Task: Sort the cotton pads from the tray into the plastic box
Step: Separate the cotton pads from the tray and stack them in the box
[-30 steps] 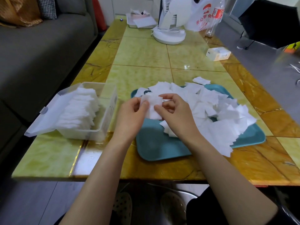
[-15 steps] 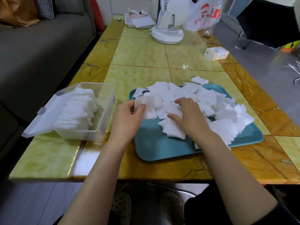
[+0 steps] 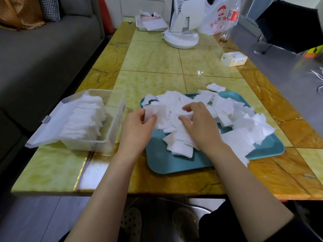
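Since the picture half a second earlier, the right hand (image 3: 201,126) has risen from lying flat on the pile (image 3: 227,112). Its fingers (image 3: 189,107) are now curled, and thumb and forefinger seem to pinch one pad (image 3: 178,111). The left hand (image 3: 138,126) has hardly shifted. It grips a small bundle (image 3: 158,110) of cotton pads over the left end of the tray (image 3: 166,159).

To do this step well, I think the right hand should lift one pad only and lay it squarely on the bundle, edge to edge, before the bundle goes to the plastic box (image 3: 115,119).

The pads are thin, soft, fluffy squares and probably cling together. The tray is smooth and teal, with rounded corners. The box is clear hard plastic with its lid open, and a neat row of pads (image 3: 83,119) stands inside. The desk (image 3: 157,56) is glossy and marbled.
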Demonstrator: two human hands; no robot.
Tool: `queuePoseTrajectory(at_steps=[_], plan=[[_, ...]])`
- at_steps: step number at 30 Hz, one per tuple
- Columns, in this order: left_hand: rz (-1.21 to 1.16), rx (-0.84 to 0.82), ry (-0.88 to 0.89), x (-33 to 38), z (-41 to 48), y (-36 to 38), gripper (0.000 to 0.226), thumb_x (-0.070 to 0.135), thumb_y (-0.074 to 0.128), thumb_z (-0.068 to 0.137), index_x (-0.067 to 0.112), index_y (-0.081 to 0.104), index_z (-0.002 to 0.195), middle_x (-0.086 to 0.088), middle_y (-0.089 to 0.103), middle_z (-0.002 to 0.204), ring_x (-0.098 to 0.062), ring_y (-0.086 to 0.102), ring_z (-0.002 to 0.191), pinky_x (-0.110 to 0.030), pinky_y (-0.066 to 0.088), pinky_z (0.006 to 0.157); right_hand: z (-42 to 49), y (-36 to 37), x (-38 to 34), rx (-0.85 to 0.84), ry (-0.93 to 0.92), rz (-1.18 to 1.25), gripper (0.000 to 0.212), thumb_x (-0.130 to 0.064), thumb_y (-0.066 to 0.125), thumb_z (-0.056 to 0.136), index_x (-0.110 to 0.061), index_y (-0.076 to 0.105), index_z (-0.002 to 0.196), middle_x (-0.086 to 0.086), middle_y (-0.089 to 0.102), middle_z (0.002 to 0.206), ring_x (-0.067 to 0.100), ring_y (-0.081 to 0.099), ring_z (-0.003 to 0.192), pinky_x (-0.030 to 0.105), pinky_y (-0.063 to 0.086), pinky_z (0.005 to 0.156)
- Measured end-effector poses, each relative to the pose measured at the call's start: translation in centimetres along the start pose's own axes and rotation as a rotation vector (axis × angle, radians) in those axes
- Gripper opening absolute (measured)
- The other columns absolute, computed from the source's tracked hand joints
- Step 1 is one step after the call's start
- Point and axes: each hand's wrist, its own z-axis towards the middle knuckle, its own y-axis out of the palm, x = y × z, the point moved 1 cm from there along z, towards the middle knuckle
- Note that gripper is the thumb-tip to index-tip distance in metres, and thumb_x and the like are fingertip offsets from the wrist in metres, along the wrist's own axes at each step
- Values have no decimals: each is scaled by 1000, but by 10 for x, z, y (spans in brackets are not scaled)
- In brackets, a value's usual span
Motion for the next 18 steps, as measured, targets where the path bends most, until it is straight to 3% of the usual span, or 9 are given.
queuePoseTrajectory(at_steps=[4,12,15,18], plan=[[10,2,8,0,-1,1,22,17,58,91,-4,65,92,-26,66,92,-19,52,72,-31,38,63,8,7,12,-85,38,-137,46,-26,53,94,-13,39,136,7,40,136,24,44,121,36,40,91],[16,20,21,1,-2,0,17,16,57,92,2,66,90,-21,68,91,-16,54,73,-23,37,57,16,6,18,44,97,-227,26,-29,45,98,-11,62,106,6,57,105,23,56,94,34,43,75],[7,35,14,-1,0,0,22,17,55,92,-4,64,91,-23,67,91,-20,54,74,-30,40,63,13,-3,6,162,88,9,21,-31,50,96,-14,64,96,-2,62,92,9,54,77,20,39,68],[8,60,6,-3,2,1,27,18,52,91,-8,61,89,-26,64,87,-20,51,70,-36,39,63,4,-13,-14,178,127,508,9,-22,57,93,-18,64,90,-6,64,83,0,55,70,8,41,65]])
